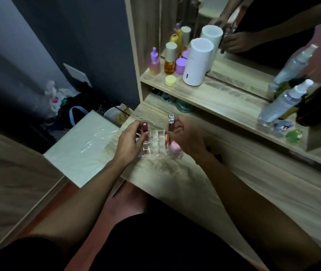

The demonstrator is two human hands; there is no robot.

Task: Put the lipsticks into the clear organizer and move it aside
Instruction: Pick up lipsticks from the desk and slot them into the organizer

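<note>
A clear organizer with several small compartments stands near the left end of the wooden dressing table. My left hand grips a dark red lipstick upright over the organizer's left side. Over its right side my right hand holds a tall lipstick with a clear cap, also upright. A pink makeup sponge sits in the organizer's right part, just under my right hand. Whether either lipstick rests inside a compartment I cannot tell.
A shelf behind holds several bottles, a white cylinder, a yellow jar, spray bottles and small figurines. A mirror stands above it. A white low surface adjoins the table's left edge, bags beyond.
</note>
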